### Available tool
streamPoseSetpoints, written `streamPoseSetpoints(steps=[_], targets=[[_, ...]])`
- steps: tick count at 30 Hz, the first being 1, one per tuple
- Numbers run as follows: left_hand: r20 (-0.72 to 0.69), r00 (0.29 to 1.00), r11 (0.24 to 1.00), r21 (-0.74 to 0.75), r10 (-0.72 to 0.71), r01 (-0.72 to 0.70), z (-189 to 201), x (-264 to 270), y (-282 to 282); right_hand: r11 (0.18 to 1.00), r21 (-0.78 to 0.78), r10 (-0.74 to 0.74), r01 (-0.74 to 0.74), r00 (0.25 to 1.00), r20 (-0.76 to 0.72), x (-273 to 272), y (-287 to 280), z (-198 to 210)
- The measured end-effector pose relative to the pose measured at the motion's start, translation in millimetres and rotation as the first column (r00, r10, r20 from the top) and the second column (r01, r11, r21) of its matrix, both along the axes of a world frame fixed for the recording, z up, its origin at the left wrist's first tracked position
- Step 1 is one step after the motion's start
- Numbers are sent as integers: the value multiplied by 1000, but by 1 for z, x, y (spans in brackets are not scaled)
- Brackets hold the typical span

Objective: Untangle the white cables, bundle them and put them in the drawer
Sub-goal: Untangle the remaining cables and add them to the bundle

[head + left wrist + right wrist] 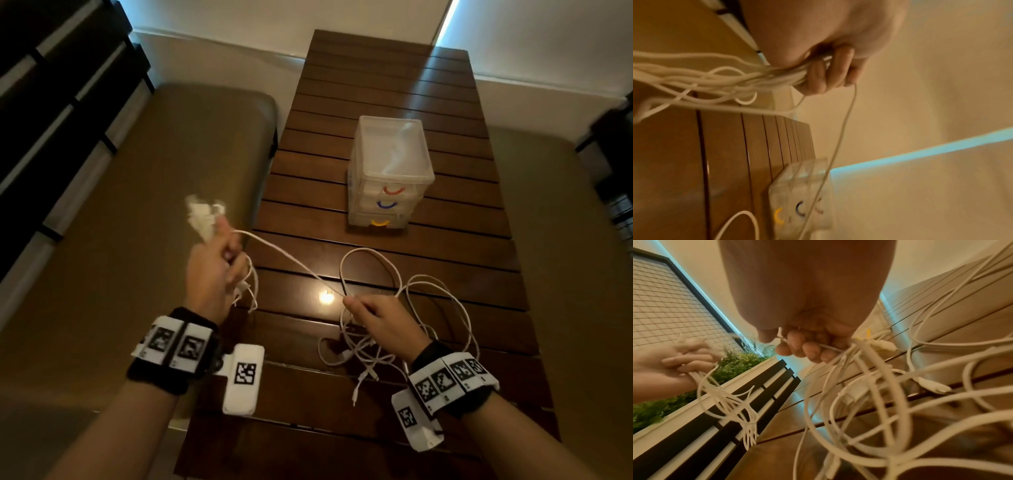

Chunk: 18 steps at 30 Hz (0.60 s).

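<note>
1. Left hand (214, 270), left of the worktop (445, 260), raised: fingers curled round a gathered bunch of white cable (203, 219), with short loops hanging below the fist. Judged: one cable partly coiled, bundle not yet tied off.
2. Single strand (284, 257), centre: runs taut from the left hand to the right hand, clear of the worktop.
3. Right hand (380, 318), near centre-right: thumb and fingers pinch that strand where it leaves the heap.
4. Loose cables (411, 308), near right, on the worktop under and beyond the right hand: several loops crossing one another, plugs showing at the near edge. Judged: untangling is well short of finished, and most of the task is left.
5. Drawer unit (390, 171), far centre-right on the worktop, well apart from the cables: clear plastic, three drawers with red, blue and yellow handles, all closed. No cable visible inside, though the plastic is cloudy.
</note>
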State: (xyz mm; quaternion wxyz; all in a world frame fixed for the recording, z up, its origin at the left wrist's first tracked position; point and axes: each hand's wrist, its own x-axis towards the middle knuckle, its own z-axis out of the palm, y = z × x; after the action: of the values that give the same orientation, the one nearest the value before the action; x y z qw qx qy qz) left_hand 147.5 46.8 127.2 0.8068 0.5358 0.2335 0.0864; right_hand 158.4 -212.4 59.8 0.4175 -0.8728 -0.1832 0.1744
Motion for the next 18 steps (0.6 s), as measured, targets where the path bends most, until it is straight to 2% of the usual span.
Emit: streamPoseSetpoints(steps=[1, 2, 3, 5, 6, 7, 9, 10, 11, 13, 14, 16, 18], targets=[[-15, 998, 998, -6, 58, -58, -3, 3, 8, 1000, -12, -4, 4, 1000, -7, 1, -1, -1], [-48, 996, 993, 93, 79, -74, -5, 3, 12, 999, -33, -1, 0, 1000, -8, 1, -2, -3], [-86, 993, 963, 264, 78, -53, -10, 3, 16, 998, -59, 10, -10, 1000, -4, 0, -1, -3], [-132, 989, 810, 585, 65, 25, -14, -1, 18, 993, -110, 43, -41, 999, 13, -1, 1, -2], [-118, 992, 746, 664, 41, 48, -13, -3, 15, 989, -133, 61, -58, 998, 20, -2, 2, -2], [-90, 996, 706, 703, -24, 81, -12, -5, 11, 986, -151, 78, -74, 997, 25, -2, 4, 0], [-88, 956, 610, 753, -279, 247, -13, -11, -7, 982, -161, 102, -96, 994, 30, -2, 10, 3], [-132, 900, 514, 782, -416, 353, -15, -14, -17, 983, -155, 109, -102, 993, 36, -2, 14, 6], [-199, 830, 382, 815, -520, 435, -19, -18, -27, 983, -148, 111, -105, 993, 37, -2, 17, 8], [-348, 719, 113, 854, -602, 508, -25, -24, -46, 984, -139, 112, -108, 993, 21, -1, 19, 14], [-416, 683, 27, 843, -600, 538, -27, -25, -51, 985, -135, 115, -112, 993, 18, -1, 19, 16], [-488, 652, -29, 812, -580, 583, -32, -27, -53, 984, -122, 133, -131, 991, 12, -1, 15, 16], [-498, 620, -16, 787, -606, 617, -35, -27, -50, 985, -72, 155, -155, 988, -5, -3, 11, 11]])
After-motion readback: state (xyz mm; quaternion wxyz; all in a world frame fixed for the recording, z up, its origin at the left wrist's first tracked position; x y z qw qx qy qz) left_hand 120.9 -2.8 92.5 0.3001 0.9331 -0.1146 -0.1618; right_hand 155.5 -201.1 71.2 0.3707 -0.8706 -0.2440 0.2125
